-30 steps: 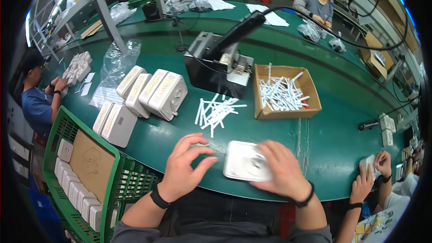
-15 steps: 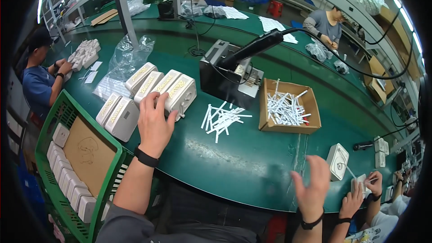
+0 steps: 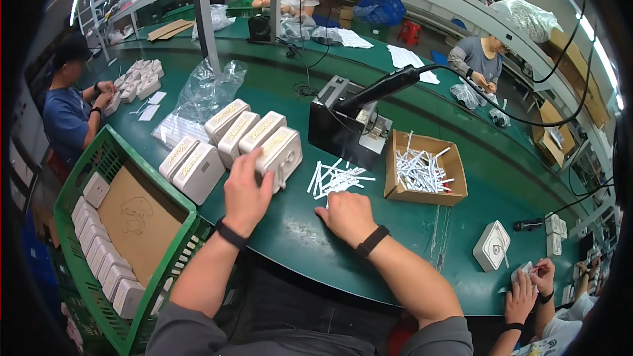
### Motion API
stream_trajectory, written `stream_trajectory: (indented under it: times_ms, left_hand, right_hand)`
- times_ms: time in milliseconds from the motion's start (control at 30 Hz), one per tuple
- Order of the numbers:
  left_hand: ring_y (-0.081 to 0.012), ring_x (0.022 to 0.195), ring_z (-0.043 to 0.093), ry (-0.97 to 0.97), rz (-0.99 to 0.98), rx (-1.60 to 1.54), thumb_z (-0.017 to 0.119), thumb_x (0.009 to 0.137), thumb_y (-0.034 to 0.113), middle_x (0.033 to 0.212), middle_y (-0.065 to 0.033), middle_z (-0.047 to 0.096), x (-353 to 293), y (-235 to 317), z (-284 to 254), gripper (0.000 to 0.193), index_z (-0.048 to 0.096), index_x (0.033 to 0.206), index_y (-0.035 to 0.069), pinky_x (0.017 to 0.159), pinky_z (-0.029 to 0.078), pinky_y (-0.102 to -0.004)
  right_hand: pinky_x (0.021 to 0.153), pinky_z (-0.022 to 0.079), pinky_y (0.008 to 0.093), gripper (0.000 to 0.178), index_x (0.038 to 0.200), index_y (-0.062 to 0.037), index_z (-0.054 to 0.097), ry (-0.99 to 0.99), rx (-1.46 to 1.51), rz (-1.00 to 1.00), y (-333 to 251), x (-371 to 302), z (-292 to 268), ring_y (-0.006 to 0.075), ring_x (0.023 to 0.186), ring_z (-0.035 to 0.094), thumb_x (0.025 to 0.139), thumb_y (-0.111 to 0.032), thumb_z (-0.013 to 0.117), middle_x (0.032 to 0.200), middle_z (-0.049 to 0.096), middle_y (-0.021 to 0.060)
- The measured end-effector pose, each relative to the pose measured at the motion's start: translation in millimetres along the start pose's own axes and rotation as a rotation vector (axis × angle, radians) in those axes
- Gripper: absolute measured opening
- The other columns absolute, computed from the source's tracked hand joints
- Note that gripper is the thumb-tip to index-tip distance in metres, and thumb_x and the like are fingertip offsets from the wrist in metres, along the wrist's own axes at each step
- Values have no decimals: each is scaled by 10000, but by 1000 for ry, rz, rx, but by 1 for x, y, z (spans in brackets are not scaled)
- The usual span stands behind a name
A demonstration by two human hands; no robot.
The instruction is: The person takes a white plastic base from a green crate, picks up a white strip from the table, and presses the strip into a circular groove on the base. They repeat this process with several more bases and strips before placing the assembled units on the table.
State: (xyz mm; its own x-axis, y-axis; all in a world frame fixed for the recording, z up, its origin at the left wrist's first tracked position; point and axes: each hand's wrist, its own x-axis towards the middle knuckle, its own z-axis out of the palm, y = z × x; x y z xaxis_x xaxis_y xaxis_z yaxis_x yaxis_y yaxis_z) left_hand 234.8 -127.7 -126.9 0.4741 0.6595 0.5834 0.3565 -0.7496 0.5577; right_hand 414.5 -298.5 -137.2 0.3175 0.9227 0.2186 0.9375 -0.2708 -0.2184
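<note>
My left hand (image 3: 248, 192) is at the near end of a row of white rounded boxes (image 3: 232, 133). Its fingers and thumb are against the closest white box (image 3: 282, 151), which has pale gold lettering on its top edge and a small fitting on its side face. To its right, my right hand (image 3: 349, 216) reaches down at the near edge of a loose pile of thin white sticks (image 3: 339, 177). That hand is curled with its back up, so its fingertips and anything between them are hidden. Two more white boxes (image 3: 192, 170) stand left of my left hand.
A green crate (image 3: 125, 142) holding white boxes is at the left. Beyond the sticks stand a black machine (image 3: 339, 122) and a cardboard box (image 3: 422, 199) of white sticks. Another white box (image 3: 491, 245) lies near a co-worker's hands (image 3: 522, 296). Clear plastic bags (image 3: 211, 92) lie further back.
My right hand has moved left from the bare table at the right to the stick pile. My left hand stays at the end white box. The whole view has shifted slightly.
</note>
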Motion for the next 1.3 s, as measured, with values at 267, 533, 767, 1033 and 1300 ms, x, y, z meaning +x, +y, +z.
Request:
stream_trajectory:
  times_ms: [267, 533, 767, 1033, 1300]
  left_hand:
    - [-225, 1140, 730, -135, -728, -966, 730, 1042, 93, 1352, -146, 685, -76, 9, -59, 526, 517, 1513, -7, 917, 639, -374]
    - [-250, 1230, 693, -535, -988, -1111, 695, 1054, 98, 1412, -144, 634, -115, 65, -29, 501, 490, 1499, -4, 988, 647, -455]
    - [-251, 1251, 675, -604, -814, -1072, 749, 1024, 101, 1414, -132, 618, -103, 109, 23, 518, 522, 1481, 12, 1007, 627, -450]
    - [-231, 1217, 688, -705, 208, -429, 771, 1023, 111, 1356, -140, 678, 3, 143, 37, 370, 661, 1350, -22, 1006, 593, -378]
    - [-166, 1027, 760, -1291, -379, -1206, 749, 1022, 43, 1102, -101, 784, 34, 147, 100, 278, 700, 1290, -11, 880, 618, -315]
  right_hand:
    - [734, 592, 525, 254, 858, -31, 744, 0, 49, 62, 23, -4, 3, 399, 800, 754, 970, -241, 655, 870, 764, 201]
    - [657, 550, 398, 172, 978, -10, 690, 83, 585, -200, 81, -39, -48, 267, 643, 671, 1041, -168, 664, 799, 723, 114]
    - [619, 512, 278, 155, 1058, -6, 634, 26, 785, 302, 89, -100, -84, 85, 663, 628, 1106, -153, 624, 834, 706, 31]
    - [672, 500, 265, 183, 1083, -24, 633, -111, 1469, 204, 101, -116, -85, 102, 714, 619, 1152, -184, 577, 914, 701, 49]
    - [722, 526, 263, 246, 1166, -16, 658, -330, 1788, 169, 101, -121, -60, 102, 777, 646, 1152, -253, 596, 987, 726, 41]
